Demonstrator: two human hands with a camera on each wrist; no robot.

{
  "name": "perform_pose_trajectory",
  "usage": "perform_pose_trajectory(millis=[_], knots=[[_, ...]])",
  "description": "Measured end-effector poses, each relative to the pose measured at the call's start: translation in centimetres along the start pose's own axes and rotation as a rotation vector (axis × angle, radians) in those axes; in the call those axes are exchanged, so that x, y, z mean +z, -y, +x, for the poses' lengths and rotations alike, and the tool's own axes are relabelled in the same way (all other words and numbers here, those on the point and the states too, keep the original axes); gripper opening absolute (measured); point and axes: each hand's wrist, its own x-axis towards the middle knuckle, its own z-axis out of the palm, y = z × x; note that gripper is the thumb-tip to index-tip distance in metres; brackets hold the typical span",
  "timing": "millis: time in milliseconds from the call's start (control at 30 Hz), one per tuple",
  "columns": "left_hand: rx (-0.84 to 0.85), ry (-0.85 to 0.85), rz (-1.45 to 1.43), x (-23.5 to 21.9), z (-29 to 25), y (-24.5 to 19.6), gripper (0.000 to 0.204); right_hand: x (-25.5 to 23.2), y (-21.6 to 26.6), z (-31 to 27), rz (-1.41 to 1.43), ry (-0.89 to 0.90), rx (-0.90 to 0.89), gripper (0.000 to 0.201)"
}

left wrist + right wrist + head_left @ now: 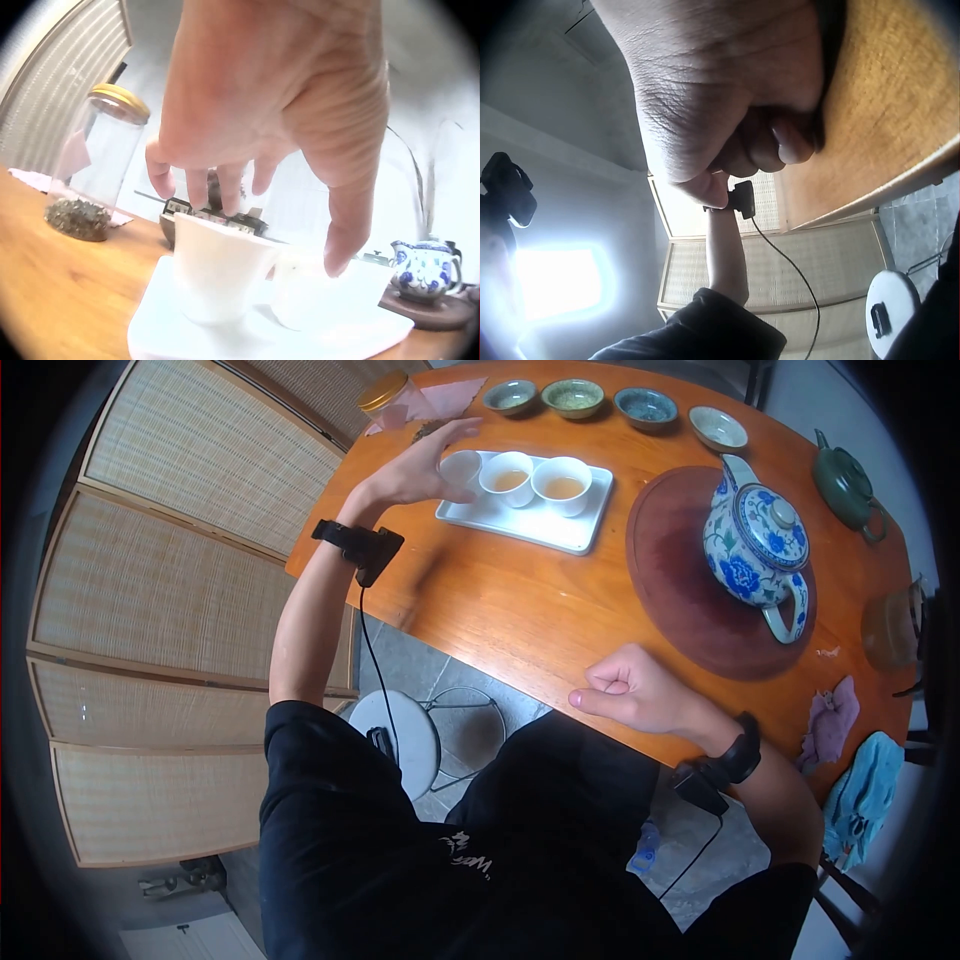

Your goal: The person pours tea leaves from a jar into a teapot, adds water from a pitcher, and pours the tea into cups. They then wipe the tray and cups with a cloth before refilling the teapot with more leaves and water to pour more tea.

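Observation:
A white tray on the wooden table bears three white cups. The middle cup and the right cup hold a pale amber liquid. My left hand is over the left cup, partly hiding it. In the left wrist view, its fingers spread downward above a white cup, the thumb apart on the right. My right hand rests at the table's front edge, fingers curled into the palm and holding nothing.
A blue-and-white teapot stands on a round dark red board. Several small bowls line the far edge, including a blue one. Behind my left hand is a gold-lidded glass jar. A green teapot stands far right.

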Motion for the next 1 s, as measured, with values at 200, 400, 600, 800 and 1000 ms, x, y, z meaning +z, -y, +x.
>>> perform_pose_trajectory(millis=[200, 400, 600, 800, 1000], knots=[[0.035, 0.153, 0.340, 0.4, 1.2, -3.5, 0.092, 0.0, 0.4, -0.1, -0.013, 0.018, 0.012, 0.053], [0.022, 0.155, 0.357, 1.4, 2.2, -3.4, 0.077, 0.0, 0.2, -0.1, 0.001, 0.007, -0.006, 0.053], [0.030, 0.115, 0.183, 1.5, 2.4, -3.1, 0.071, 0.0, -0.1, -0.1, 0.011, 0.005, -0.016, 0.053], [0.076, 0.035, 0.112, 0.7, 1.9, -3.8, 0.069, 0.0, -0.2, -0.1, 0.023, 0.014, -0.021, 0.053], [0.073, 0.060, 0.250, -2.8, 1.2, -7.5, 0.069, -0.1, -0.3, 0.0, 0.013, 0.023, -0.027, 0.051]])
